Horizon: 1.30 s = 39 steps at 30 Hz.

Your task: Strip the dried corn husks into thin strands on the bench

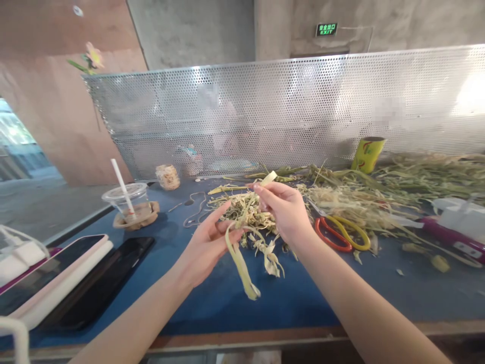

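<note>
A long pale-green strip of dried plant leaf [242, 270] runs between my two hands above the blue table [288, 303]. My left hand [210, 242] pinches it near the middle, and one end hangs in a loop below the fingers. Higher and to the right, my right hand [282, 205] holds the other part between thumb and fingertips, with a short end sticking up past them. Beneath the hands lies a heap of curled dried leaf scraps [261, 217]. Just right of my right hand rest scissors [337, 235] with one red and one yellow handle loop.
Phones [102, 283] and a plastic cup with a straw [131, 202] stand at left. A yellow can [367, 154] and a spread of dried leaves [424, 177] lie at right, near a purple glue gun [454, 240]. A perforated metal screen [265, 111] closes off the back.
</note>
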### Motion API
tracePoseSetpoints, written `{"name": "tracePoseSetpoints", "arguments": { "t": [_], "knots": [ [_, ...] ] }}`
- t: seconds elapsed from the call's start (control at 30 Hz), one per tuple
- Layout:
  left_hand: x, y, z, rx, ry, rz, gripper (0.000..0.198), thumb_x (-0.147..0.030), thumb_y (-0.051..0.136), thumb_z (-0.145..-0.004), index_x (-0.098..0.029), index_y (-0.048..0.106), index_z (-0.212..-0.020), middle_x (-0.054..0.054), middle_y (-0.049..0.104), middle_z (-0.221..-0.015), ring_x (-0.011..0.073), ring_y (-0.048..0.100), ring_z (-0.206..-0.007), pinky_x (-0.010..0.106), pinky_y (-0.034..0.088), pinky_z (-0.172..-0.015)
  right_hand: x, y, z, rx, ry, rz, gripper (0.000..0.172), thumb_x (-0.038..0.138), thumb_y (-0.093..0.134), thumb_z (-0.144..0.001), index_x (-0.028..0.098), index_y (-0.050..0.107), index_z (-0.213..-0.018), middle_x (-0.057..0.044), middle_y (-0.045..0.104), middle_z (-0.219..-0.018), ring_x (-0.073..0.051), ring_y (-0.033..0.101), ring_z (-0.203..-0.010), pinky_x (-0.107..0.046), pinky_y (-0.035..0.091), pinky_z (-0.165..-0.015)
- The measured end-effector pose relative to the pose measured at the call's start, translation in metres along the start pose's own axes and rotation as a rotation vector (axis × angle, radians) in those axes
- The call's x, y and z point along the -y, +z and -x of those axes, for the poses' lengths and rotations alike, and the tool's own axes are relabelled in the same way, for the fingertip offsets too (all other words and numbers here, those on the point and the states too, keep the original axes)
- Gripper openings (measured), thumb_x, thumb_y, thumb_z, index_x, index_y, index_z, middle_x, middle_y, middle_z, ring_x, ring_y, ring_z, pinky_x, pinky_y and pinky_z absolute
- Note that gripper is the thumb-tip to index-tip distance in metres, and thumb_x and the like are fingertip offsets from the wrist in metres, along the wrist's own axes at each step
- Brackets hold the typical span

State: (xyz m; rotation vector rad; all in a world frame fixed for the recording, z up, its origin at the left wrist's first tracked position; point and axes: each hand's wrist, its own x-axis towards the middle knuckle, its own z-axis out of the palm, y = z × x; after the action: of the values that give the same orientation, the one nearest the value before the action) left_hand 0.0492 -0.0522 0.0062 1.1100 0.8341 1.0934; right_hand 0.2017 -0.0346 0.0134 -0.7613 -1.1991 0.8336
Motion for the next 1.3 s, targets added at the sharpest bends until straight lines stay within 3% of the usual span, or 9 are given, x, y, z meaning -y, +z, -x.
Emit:
{"name": "tracePoseSetpoints", "arguments": {
  "t": [0.13, 0.3, 0.43, 0.57, 0.77, 0.9, 1.03, 1.13, 1.3],
  "knots": [
    [0.002, 0.0, 0.0, 0.053, 0.022, 0.017, 0.076, -0.012, 0.073, -0.061, -0.024, 0.04, -0.128, 0.001, 0.066, -0.08, 0.0152, 0.062, -0.079, 0.022, 0.046, -0.061, 0.0, 0.001, 0.0, 0.117, 0.066, 0.031, 0.022, 0.039, 0.059, -0.073, 0.017, 0.062, -0.073, 0.005, 0.041, -0.053, -0.006, 0.035, -0.047, -0.021, 0.031, -0.045],
    [0.001, -0.004, -0.001, 0.088, 0.063, 0.04, 0.075, -0.015, 0.07, -0.067, -0.024, 0.035, -0.132, 0.002, 0.065, -0.081, 0.0097, 0.059, -0.066, 0.019, 0.042, -0.053, 0.01, 0.002, 0.007, 0.41, 0.368, 0.065, 0.037, 0.052, 0.049, -0.077, 0.017, 0.058, -0.083, -0.003, 0.056, -0.08, -0.01, 0.054, -0.063, -0.022, 0.046, -0.051],
    [-0.002, -0.007, -0.002, 0.049, 0.058, 0.056, 0.08, -0.017, 0.072, -0.064, -0.022, 0.033, -0.134, 0.001, 0.064, -0.079, 0.0108, 0.059, -0.068, 0.021, 0.044, -0.059, 0.015, -0.005, 0.009, 0.546, 0.402, 0.151, 0.029, 0.043, 0.06, -0.073, 0.018, 0.057, -0.089, -0.001, 0.057, -0.073, -0.009, 0.053, -0.057, -0.021, 0.046, -0.048],
    [-0.003, -0.008, -0.004, -0.015, 0.05, 0.035, 0.08, -0.019, 0.072, -0.064, -0.018, 0.033, -0.134, 0.001, 0.065, -0.077, 0.0117, 0.059, -0.068, 0.022, 0.045, -0.059, 0.018, -0.011, 0.007, 0.577, 0.317, 0.269, 0.021, 0.035, 0.059, -0.075, 0.019, 0.058, -0.089, 0.005, 0.05, -0.057, -0.005, 0.042, -0.044, -0.017, 0.036, -0.04],
    [-0.006, -0.008, -0.003, -0.032, 0.111, -0.005, 0.087, -0.016, 0.069, -0.068, -0.017, 0.019, -0.139, 0.005, 0.067, -0.081, 0.0099, 0.057, -0.064, 0.018, 0.042, -0.05, 0.021, -0.016, 0.004, 0.483, 0.277, 0.371, 0.014, 0.031, 0.057, -0.076, 0.018, 0.058, -0.082, 0.004, 0.051, -0.056, -0.005, 0.042, -0.044, -0.017, 0.035, -0.041],
    [-0.007, -0.009, -0.003, -0.061, 0.192, -0.045, 0.087, -0.022, 0.066, -0.071, -0.021, 0.013, -0.14, 0.01, 0.062, -0.099, 0.0106, 0.057, -0.061, 0.02, 0.044, -0.045, 0.017, -0.013, 0.007, 0.616, 0.34, 0.405, 0.023, 0.039, 0.052, -0.079, 0.018, 0.06, -0.075, 0.004, 0.051, -0.054, -0.004, 0.04, -0.04, -0.017, 0.032, -0.037],
    [-0.006, -0.011, -0.005, -0.158, 0.343, -0.096, 0.088, -0.025, 0.067, -0.069, -0.024, 0.014, -0.139, 0.007, 0.055, -0.098, 0.0101, 0.057, -0.058, 0.018, 0.038, -0.034, 0.013, -0.011, 0.01, 0.673, 0.398, 0.324, 0.027, 0.043, 0.05, -0.08, 0.018, 0.06, -0.08, 0.005, 0.05, -0.047, -0.003, 0.032, -0.033, -0.017, 0.024, -0.033],
    [-0.006, -0.011, -0.004, -0.147, 0.374, -0.12, 0.08, -0.027, 0.064, -0.073, -0.028, 0.018, -0.138, 0.002, 0.055, -0.087, 0.0069, 0.053, -0.048, 0.015, 0.035, -0.028, 0.011, -0.006, 0.012, 0.675, 0.45, 0.211, 0.027, 0.042, 0.052, -0.08, 0.019, 0.059, -0.094, 0.004, 0.055, -0.052, -0.002, 0.03, -0.033, -0.017, 0.023, -0.033],
    [-0.005, -0.011, -0.002, -0.138, 0.376, -0.185, 0.081, -0.025, 0.065, -0.072, -0.032, 0.017, -0.138, -0.001, 0.058, -0.083, 0.0035, 0.047, -0.038, 0.013, 0.033, -0.023, 0.0, 0.007, 0.014, 0.525, 0.426, 0.092, 0.027, 0.038, 0.061, -0.074, 0.018, 0.059, -0.092, 0.004, 0.058, -0.06, -0.002, 0.037, -0.037, -0.016, 0.026, -0.033]
  ]
}}
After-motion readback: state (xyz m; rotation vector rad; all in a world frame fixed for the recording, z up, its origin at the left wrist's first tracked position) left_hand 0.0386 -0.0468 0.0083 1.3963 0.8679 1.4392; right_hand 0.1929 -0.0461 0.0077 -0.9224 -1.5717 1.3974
